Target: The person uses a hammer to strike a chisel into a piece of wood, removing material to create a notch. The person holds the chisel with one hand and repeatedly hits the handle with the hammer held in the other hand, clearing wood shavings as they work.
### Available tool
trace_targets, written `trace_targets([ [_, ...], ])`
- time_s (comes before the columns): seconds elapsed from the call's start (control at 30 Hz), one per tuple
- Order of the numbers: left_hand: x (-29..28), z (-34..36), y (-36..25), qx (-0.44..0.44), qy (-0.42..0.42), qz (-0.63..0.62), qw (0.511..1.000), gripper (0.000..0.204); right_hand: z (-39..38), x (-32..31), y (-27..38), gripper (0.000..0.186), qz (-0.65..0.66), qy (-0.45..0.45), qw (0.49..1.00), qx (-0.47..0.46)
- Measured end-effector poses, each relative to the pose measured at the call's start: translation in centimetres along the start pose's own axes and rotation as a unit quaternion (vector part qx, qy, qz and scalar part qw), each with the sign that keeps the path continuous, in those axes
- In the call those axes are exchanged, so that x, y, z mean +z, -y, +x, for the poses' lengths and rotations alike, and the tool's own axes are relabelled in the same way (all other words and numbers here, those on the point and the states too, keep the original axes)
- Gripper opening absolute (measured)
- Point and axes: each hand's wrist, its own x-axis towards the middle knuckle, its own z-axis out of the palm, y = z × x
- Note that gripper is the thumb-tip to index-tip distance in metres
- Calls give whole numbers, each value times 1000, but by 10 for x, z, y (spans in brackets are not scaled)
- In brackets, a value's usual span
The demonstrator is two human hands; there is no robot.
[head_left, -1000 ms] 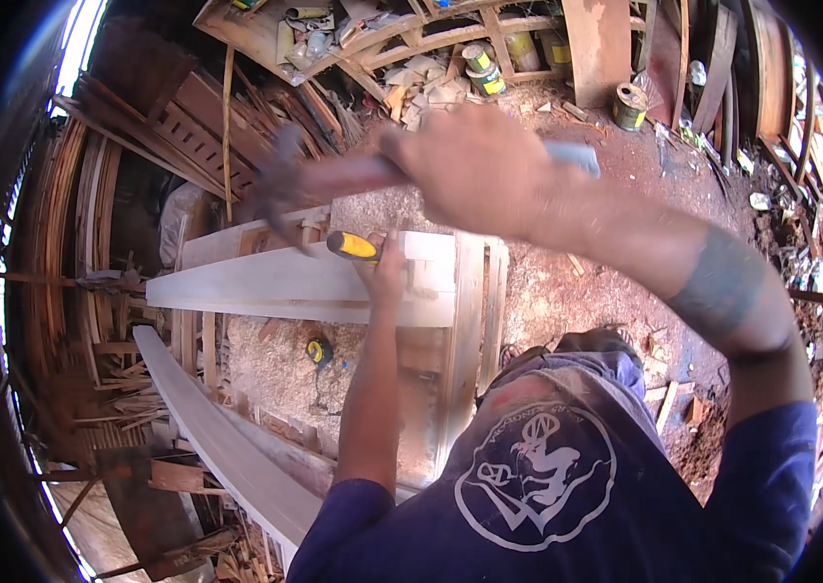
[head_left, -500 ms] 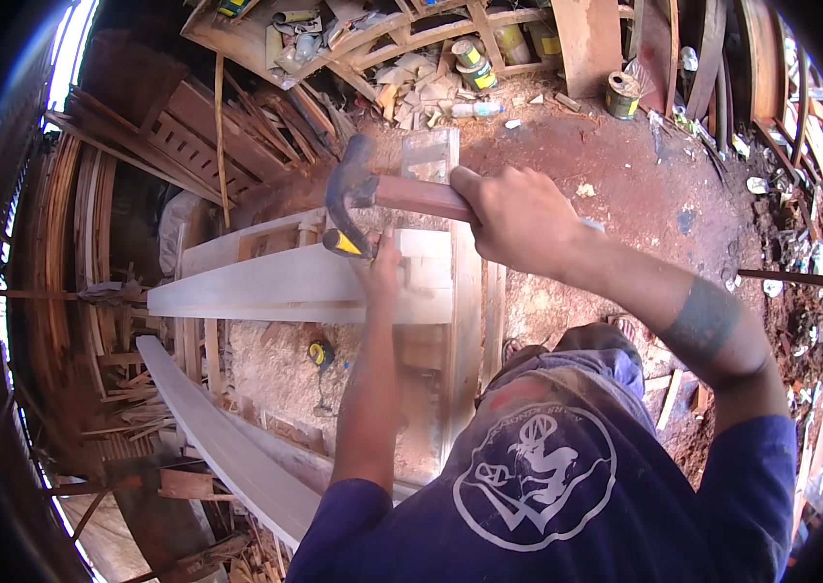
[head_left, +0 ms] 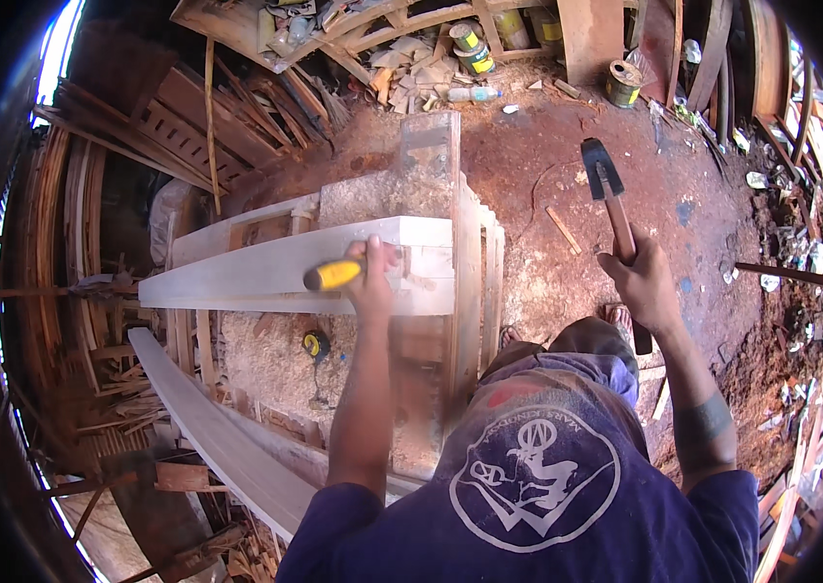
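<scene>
My left hand (head_left: 373, 279) grips a chisel with a yellow handle (head_left: 334, 275), held against a long pale wooden plank (head_left: 256, 277) that lies across a wooden workbench (head_left: 465, 253). My right hand (head_left: 641, 284) is out to the right, away from the bench, shut on the wooden handle of a hammer (head_left: 606, 185). The hammer's dark head points up and away over the red dirt floor. Which part of the chisel blade meets the wood is hidden by my fingers.
A second long pale plank (head_left: 207, 428) runs diagonally at lower left. A yellow tape measure (head_left: 314, 344) lies in sawdust under the bench. Stacked timber and offcuts (head_left: 236, 107) fill the left and back. Tins (head_left: 622, 83) and a bottle stand at the far edge.
My right hand swung the hammer down onto the chisel half a second ago and has now pulled it back out to the right. My left hand stayed on the chisel.
</scene>
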Motion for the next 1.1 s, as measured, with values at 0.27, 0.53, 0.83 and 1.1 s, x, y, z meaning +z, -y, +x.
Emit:
trace_targets([
  [0.27,92,-16,-5,185,186,335,905,26,-31,22,-36,20,166,10,979,118],
  [0.53,98,-16,14,135,245,363,889,20,-54,28,-90,19,258,-46,945,198],
  [0.83,110,-20,31,134,252,416,864,19,-59,26,-97,18,272,-64,941,192],
  [1.1,112,-18,33,136,255,442,849,27,-50,21,-85,9,385,-317,867,-21],
])
